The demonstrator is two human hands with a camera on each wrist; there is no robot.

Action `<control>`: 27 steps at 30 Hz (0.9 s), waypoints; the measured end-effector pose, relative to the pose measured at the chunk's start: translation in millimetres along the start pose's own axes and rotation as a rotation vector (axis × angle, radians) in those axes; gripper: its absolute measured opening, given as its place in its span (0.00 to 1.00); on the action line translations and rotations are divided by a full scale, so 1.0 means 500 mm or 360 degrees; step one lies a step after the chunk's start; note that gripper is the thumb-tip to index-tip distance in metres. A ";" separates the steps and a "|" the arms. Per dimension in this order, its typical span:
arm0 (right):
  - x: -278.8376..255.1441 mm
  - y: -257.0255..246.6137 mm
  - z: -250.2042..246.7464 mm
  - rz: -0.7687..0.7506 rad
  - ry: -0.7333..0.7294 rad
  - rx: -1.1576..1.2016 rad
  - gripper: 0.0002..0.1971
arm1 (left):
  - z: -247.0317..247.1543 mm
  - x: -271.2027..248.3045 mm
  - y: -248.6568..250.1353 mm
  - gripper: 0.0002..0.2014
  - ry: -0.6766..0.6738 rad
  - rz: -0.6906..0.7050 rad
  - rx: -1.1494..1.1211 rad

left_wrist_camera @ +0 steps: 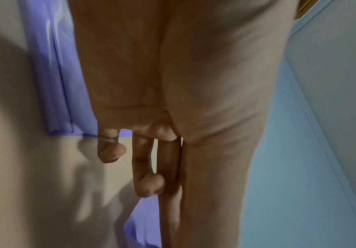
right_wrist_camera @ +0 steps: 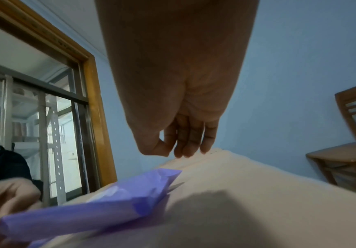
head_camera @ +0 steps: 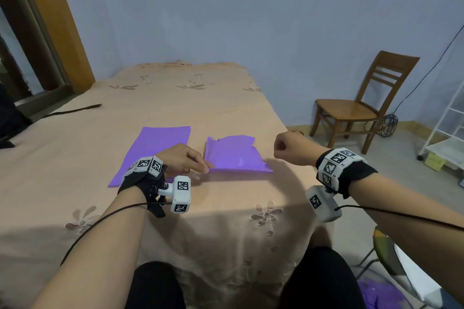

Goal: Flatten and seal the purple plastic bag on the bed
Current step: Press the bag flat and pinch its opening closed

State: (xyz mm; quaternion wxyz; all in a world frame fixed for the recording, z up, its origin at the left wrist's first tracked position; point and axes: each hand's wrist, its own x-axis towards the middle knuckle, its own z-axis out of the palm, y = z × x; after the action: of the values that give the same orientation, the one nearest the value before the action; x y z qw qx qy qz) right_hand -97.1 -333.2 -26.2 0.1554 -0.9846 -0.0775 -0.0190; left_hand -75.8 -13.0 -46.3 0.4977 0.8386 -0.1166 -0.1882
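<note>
Bed takes most of the head view, peach floral cover, soft base, so your pressing needs a firm flat stroke. Wooden chair sits off the bed at 2 o'clock, irrelevant.

2 purple items on the bed. Flat purple sheet lies at 10 o'clock from the frame centre, already flat, leave it. The purple plastic bag lies just right of it near centre, puffy, far edge crumpled and raised, near edge a straight strip. In the right wrist view the bag reads as a thick bulge, so I judge there is air or contents to press out.

Left hand is at the bag's 9 o'clock corner, thumb and forefinger pinching that near-left edge. The left wrist view shows 2 fingers curled, contact point hidden. Right hand hovers at the bag's 3 o'clock, clear of it, fingers loosely curled, holding nothing.

Step in hand, my read: anchor and flatten.
- Keep the left pinch as your anchor.
- Open the right hand flat, land it mid-bag, sweep toward the open end, 1 direction only.
- I can't tell which edge holds the seal. Check before pressing.
- Seal by running fingers along the strip end to end.

Risk: trapped air creasing the seal.
</note>
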 end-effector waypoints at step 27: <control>0.034 -0.102 0.051 -0.0245 -0.0326 -0.0134 0.08 | 0.034 0.045 0.037 0.17 0.0146 -0.0423 0.0109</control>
State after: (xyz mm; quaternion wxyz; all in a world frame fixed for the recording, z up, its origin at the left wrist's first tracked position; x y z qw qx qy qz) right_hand -88.2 -275.0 -34.1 0.1032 -0.9782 -0.1675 0.0665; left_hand -63.1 -44.0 -42.2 0.4442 0.8709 0.0119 -0.2099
